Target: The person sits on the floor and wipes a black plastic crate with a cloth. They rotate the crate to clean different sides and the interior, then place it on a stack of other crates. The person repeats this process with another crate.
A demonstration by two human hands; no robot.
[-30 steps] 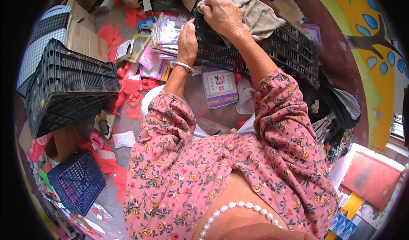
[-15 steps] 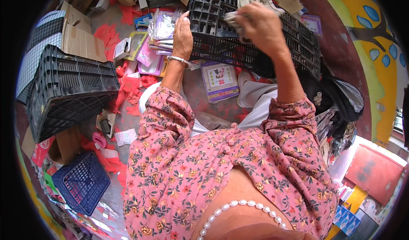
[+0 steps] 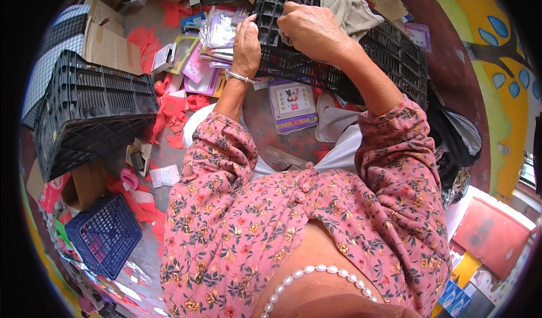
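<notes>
A black plastic crate (image 3: 395,55) with lattice walls stands tilted in front of me. My left hand (image 3: 247,46) rests along its left edge, fingers stretched out and close together, a white bangle at the wrist. Over the crate's lattice, my right hand (image 3: 313,29) is closed, knuckles up. It holds what looks like a small grey rag, now mostly hidden under the fingers. A beige-grey cloth (image 3: 347,7) hangs over the crate's top beside the right hand. Left of my left hand lies a stack of plastic-wrapped packets (image 3: 219,33).
A purple-edged picture packet (image 3: 292,104) lies on the floor below the crate. Another black crate (image 3: 96,106) leans at left, with a blue basket (image 3: 105,236) nearer me. Red scraps (image 3: 169,117) litter the floor. A painted wall (image 3: 491,92) borders the right.
My right hand has moved left across the crate, turning knuckles-up, and the grey rag is now mostly hidden beneath it. My left hand has stayed at the crate's edge.
</notes>
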